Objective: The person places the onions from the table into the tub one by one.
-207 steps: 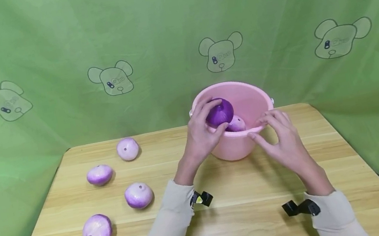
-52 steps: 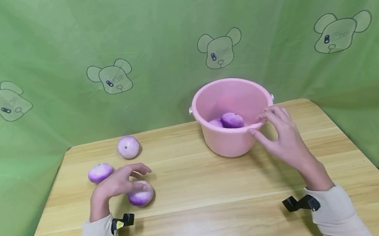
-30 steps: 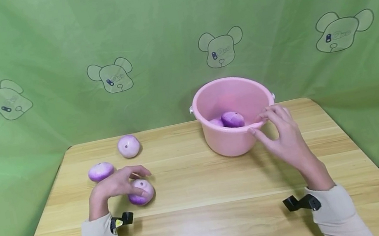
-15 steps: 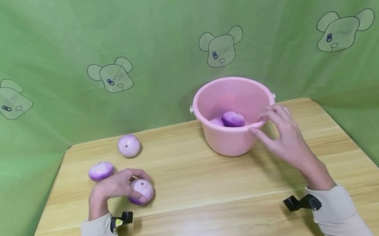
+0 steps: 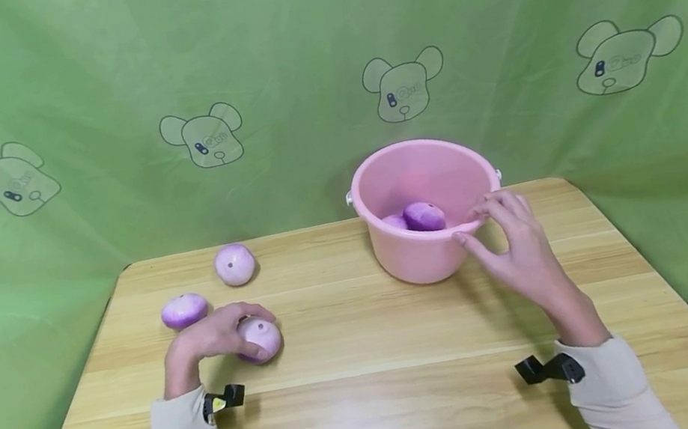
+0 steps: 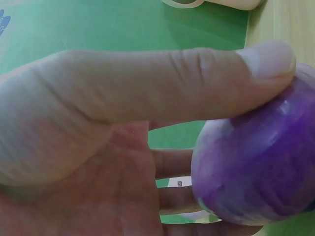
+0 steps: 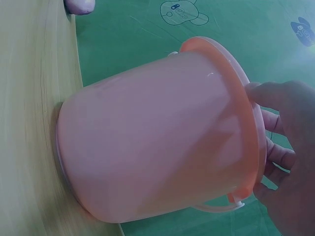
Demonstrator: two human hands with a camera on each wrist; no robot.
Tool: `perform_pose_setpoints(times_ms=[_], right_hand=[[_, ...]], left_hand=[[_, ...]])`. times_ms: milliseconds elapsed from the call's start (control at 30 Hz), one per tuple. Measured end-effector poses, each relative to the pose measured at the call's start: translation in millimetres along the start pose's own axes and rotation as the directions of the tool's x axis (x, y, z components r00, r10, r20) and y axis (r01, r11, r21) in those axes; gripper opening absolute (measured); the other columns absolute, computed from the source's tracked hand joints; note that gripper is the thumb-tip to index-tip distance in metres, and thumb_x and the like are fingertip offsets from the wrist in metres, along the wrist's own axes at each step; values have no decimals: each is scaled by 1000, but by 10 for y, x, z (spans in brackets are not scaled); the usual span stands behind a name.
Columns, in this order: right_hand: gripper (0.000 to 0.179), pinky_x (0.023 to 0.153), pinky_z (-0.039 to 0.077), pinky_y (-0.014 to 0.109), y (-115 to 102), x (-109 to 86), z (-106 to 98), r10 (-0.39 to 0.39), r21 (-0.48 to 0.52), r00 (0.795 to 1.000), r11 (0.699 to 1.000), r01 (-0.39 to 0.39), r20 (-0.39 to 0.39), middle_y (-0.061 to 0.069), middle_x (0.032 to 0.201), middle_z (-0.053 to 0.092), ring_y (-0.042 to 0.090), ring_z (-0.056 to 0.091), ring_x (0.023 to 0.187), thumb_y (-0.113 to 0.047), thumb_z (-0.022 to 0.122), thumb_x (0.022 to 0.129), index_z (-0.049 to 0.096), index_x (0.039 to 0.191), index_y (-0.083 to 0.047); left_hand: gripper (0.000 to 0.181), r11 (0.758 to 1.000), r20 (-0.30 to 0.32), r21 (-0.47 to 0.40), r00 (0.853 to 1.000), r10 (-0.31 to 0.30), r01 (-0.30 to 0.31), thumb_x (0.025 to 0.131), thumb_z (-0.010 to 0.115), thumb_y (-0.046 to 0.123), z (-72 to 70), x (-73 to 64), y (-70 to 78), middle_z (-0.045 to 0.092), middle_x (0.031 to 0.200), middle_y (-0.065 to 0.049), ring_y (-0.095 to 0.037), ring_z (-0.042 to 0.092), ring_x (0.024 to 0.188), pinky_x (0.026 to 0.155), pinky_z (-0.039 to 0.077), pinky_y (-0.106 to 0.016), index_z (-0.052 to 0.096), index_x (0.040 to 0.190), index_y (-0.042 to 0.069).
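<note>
At the lower left of the head view, the left hand [image 5: 216, 332] gripped a pale purple onion [image 5: 263, 336] between thumb and fingers. Right of centre, the right hand [image 5: 517, 254] pinched the near rim of an upright pink bucket [image 5: 420, 262], where a darker onion [image 5: 424, 217] and a paler onion [image 5: 395, 222] showed inside. A flattish onion [image 5: 185, 311] and a round onion [image 5: 235, 264] lay left of centre on the wooden table [image 5: 377, 414].

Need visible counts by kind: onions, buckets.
Onions: 5 (2 loose on the table, 1 in the left hand, 2 in the pink bucket)
Buckets: 1
Total: 6
More onions could be hidden inside the pink bucket.
</note>
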State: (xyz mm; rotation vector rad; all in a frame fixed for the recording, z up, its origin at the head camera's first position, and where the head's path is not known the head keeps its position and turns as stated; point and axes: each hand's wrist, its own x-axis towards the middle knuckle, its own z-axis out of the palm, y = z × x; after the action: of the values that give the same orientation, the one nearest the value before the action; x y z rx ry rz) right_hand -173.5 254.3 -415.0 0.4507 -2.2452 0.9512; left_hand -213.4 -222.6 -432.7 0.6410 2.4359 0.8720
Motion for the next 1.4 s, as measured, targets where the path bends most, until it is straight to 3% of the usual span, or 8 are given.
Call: perform_pose_setpoints(times_ms=[333,567,733,1000,1400], right_hand=[[34,96,41,45,-6,4,-31,-5,-5,1000,1000,5,0,16,111,59,27,48,109,-2,85,80,67,108,4],[34,95,40,44,-3,9,-34,-7,-3,1000,1000,7,0,17,111,59,28,48,109,-2,84,80,67,108,5],[34,97,40,46,1,12,-33,-7,-2,1000,1000,7,-2,16,112,60,28,48,110,-3,85,79,67,108,4],[32,99,40,49,-6,27,-31,-7,-2,1000,1000,7,5,16,111,60,30,48,113,-3,84,80,67,107,3],[32,99,40,51,-3,-5,-13,7,-1,1000,1000,-7,12,15,111,59,30,48,114,-5,84,81,67,107,2]], left_hand=[[54,999,23,13,999,35,-36,75,90,15,-5,18,8,68,118,-8,-26,62,105,94,50,-46,69,124,12],[55,998,-45,27,997,59,-58,78,88,16,0,26,0,66,122,-12,-30,61,111,98,48,-51,67,128,8],[55,993,-122,53,986,111,-105,82,86,18,-4,43,22,63,129,-16,-34,59,116,100,48,-54,64,130,6],[60,985,-257,22,951,169,-170,83,86,15,-14,78,43,58,139,-22,-41,54,127,109,41,-62,61,136,3],[62,964,-425,33,869,254,-266,82,85,8,-42,167,111,53,143,-22,-45,49,130,104,43,-66,59,138,2]])
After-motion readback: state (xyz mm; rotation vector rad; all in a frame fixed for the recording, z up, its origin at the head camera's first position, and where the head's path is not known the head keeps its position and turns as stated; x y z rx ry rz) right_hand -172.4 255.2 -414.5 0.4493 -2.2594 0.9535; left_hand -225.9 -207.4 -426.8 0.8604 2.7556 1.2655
